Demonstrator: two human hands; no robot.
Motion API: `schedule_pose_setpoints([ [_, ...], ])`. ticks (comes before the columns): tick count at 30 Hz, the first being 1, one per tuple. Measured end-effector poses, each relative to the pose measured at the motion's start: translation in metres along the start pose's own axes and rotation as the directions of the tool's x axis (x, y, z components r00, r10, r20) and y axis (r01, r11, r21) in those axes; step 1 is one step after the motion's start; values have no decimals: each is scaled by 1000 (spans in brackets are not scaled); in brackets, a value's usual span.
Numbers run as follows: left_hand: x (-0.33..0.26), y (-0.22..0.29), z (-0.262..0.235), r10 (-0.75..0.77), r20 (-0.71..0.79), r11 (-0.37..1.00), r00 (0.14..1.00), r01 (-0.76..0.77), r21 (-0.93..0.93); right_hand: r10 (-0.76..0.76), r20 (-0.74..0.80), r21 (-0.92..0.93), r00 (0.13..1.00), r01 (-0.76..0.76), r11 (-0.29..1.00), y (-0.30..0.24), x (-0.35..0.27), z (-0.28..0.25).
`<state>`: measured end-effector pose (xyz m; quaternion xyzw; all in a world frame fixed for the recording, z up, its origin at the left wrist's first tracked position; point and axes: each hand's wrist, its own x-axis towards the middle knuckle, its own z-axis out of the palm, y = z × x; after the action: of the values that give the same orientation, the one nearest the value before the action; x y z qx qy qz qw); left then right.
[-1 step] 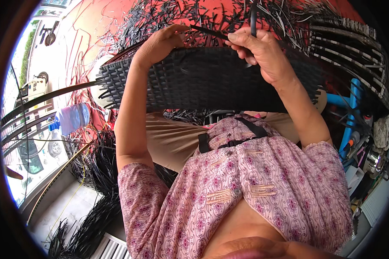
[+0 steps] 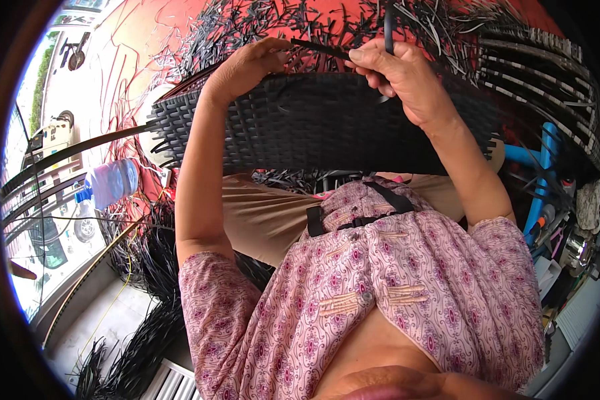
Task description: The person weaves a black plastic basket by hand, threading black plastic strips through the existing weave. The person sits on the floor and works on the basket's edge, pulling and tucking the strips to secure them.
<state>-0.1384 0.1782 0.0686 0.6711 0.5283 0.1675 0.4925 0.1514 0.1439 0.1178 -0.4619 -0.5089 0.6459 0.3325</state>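
Observation:
A dark woven panel (image 2: 293, 123) made of flat plastic strips stands across my lap. Its far edge lies beneath both my hands. My right hand (image 2: 397, 73) is closed, pinching a flat black plastic strip (image 2: 321, 48) between thumb and fingers. A curved length of dark strip rises above that hand. At the panel's far left, my left hand (image 2: 247, 67) bends over the edge with curled fingers. Its fingertips come right up to the strip's left end, but whether they grip the strip or the panel's edge cannot be made out.
Loose black strips (image 2: 260, 27) are strewn over the red floor beyond the panel. To the right are a stack of slatted dark pieces (image 2: 540, 80) and a blue pipe frame (image 2: 547, 157). At left lie a clear plastic bottle (image 2: 113, 183) and a thick bundle of strips (image 2: 140, 337).
Both hands have shifted very slightly to the left, together with the strip. The grip of the right hand looks the same, and the panel has barely moved.

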Motion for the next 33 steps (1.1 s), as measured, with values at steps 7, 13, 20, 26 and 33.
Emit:
schedule_pose_setpoints([
  [7,-4,12,-10,-101,19,982,995,102,-158,12,144,-351,990,39,936,14,57,1],
  [13,-8,13,-15,-157,37,956,987,161,-245,61,165,-485,984,28,874,21,81,13],
  [20,2,-1,-15,-165,177,979,970,183,-89,58,221,-454,974,50,889,32,86,32],
  [26,16,-10,-25,-24,317,973,948,95,-210,-21,169,-325,985,75,943,45,80,28],
  [33,15,1,-22,-41,345,989,938,88,-122,-130,147,-466,980,185,865,40,73,33],
])
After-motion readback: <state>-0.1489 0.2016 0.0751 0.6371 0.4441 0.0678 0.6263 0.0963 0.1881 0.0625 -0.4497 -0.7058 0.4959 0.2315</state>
